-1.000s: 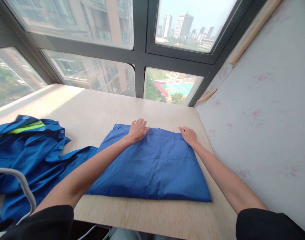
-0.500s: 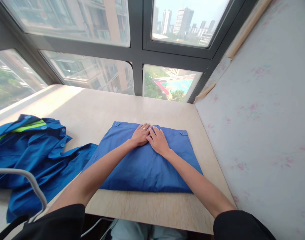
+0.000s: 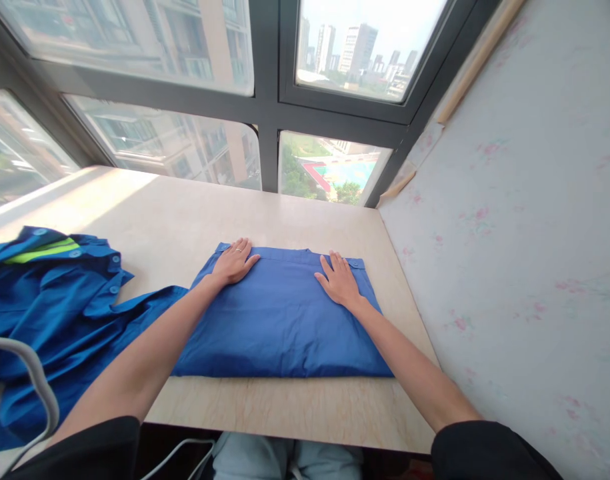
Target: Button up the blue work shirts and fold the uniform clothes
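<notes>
Though together before — hands [image 3: 233, 265] apart on cloth [image 3: 285, 313]

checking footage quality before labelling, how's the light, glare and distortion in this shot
Head view: daylight through windows, sky nearly white; sunlit patch at far left of tabletop; black sleeves stretched toward lower corners; left hand, right hand and blue garment beneath fairly sharp.

Bright daylight through the windows [image 3: 267, 100] washes out the sky [image 3: 379, 15] and streaks the tabletop [image 3: 185, 220]
</notes>
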Demonstrator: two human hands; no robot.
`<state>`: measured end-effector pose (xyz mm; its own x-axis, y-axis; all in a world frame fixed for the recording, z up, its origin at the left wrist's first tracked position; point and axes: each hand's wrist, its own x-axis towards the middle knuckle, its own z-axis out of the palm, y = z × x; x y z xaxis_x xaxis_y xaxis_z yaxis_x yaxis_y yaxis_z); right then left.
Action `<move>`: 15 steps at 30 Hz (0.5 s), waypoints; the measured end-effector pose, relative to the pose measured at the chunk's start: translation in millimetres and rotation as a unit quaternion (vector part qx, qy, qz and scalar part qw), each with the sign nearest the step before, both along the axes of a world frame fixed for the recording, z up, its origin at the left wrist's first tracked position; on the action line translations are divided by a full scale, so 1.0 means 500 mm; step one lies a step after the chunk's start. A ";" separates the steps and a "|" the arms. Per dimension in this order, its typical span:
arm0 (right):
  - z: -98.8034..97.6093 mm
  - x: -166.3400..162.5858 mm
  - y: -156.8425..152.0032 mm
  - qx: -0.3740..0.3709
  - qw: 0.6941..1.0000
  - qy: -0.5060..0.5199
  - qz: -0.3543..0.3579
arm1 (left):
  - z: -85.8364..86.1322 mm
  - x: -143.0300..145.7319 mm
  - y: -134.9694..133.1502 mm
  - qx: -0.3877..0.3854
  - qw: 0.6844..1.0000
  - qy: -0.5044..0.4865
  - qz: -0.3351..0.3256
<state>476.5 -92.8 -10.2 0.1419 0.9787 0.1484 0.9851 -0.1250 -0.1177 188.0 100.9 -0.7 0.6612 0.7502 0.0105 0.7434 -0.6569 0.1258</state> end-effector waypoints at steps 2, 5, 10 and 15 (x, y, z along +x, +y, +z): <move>0.002 0.016 -0.010 -0.016 1.000 -0.005 0.000 | 0.001 -0.004 0.000 0.000 1.000 -0.003 -0.004; 0.002 0.040 -0.023 -0.026 1.000 -0.008 -0.003 | 0.000 -0.006 0.003 0.000 1.000 -0.016 -0.009; -0.004 0.077 -0.037 -0.029 0.999 -0.012 -0.027 | 0.000 -0.015 0.008 -0.002 0.999 -0.028 -0.015; -0.014 0.091 -0.040 -0.019 0.999 0.001 -0.042 | 0.012 -0.033 -0.012 0.041 0.996 -0.056 -0.063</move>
<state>522.2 -112.8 -17.3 0.2245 0.9681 0.1110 0.9707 -0.2122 -0.1128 171.3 94.9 5.3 0.7416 0.6545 0.1471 0.6384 -0.7559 0.1451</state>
